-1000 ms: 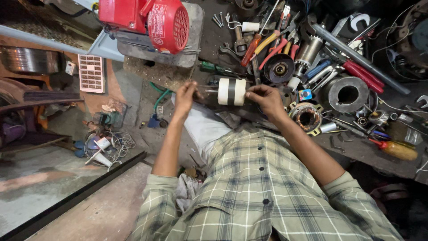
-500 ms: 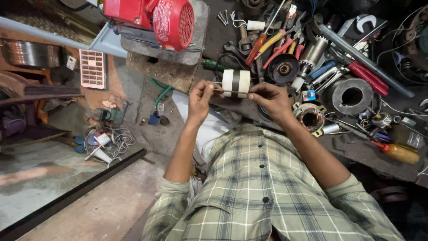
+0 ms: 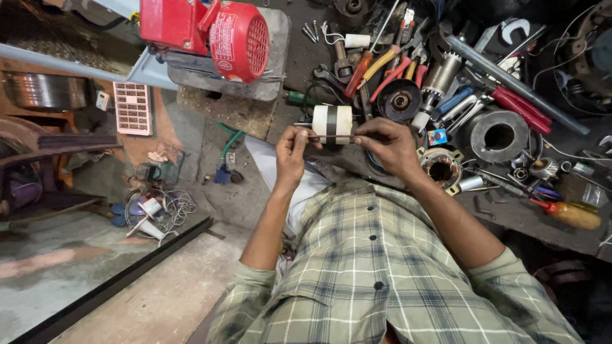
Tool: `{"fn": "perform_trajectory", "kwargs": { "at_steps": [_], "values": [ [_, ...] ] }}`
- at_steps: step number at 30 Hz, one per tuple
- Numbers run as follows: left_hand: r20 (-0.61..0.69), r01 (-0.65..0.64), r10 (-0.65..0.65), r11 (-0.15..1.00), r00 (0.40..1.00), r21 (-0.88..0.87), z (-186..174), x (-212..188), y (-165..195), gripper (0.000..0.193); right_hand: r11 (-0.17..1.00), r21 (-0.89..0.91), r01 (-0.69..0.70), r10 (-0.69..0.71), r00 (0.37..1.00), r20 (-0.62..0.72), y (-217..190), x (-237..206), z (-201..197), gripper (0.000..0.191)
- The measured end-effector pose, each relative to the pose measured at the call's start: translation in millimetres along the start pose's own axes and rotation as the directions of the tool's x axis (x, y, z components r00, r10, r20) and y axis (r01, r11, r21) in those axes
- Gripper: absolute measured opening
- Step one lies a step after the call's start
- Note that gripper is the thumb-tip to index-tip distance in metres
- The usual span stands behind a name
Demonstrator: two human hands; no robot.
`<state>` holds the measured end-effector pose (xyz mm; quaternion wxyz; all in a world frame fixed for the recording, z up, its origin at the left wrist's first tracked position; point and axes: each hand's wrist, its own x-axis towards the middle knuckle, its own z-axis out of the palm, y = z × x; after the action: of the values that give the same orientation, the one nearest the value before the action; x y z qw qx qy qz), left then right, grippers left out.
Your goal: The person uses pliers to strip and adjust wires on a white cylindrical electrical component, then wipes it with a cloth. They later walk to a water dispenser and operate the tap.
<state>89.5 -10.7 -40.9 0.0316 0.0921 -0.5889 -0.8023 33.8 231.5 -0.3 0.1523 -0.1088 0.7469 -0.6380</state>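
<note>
A short white cylinder with a black band around its middle (image 3: 333, 123) sits on a thin metal shaft. My left hand (image 3: 292, 153) pinches the shaft's left end, and my right hand (image 3: 387, 144) grips its right end. Both hold it level, just above the cluttered workbench (image 3: 510, 210). My plaid shirt sleeves fill the bottom of the view.
A red electric motor (image 3: 210, 32) rests on a grey plate at the top left. Pliers, screwdrivers (image 3: 570, 213), metal rings (image 3: 498, 135) and bearings crowd the bench on the right. A tangle of wire (image 3: 156, 207) lies on the floor at left beside a dark bar.
Both hands and the cylinder have shifted right and slightly down in view. The left hand now pinches the shaft end instead of lying open-fingered beside it.
</note>
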Motion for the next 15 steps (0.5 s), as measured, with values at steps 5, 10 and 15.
{"fn": "perform_trajectory", "kwargs": {
  "at_steps": [5, 10, 15],
  "values": [
    [-0.007, -0.017, 0.017, 1.000, 1.000, 0.011, 1, -2, -4, 0.023, 0.989, -0.103, 0.106, -0.107, 0.994, -0.008, 2, 3, 2, 0.014],
    [-0.011, -0.005, 0.005, 0.999, 1.000, 0.047, -4, -2, -5, 0.023, 0.925, -0.266, 0.272, -0.287, 0.958, -0.020, 8, 6, 0, 0.020],
    [-0.031, -0.030, 0.031, 0.999, 0.999, 0.024, 1, 3, -12, 0.023, 0.991, -0.046, 0.128, -0.127, 0.992, 0.018, 20, 7, -3, 0.016]
  ]
}}
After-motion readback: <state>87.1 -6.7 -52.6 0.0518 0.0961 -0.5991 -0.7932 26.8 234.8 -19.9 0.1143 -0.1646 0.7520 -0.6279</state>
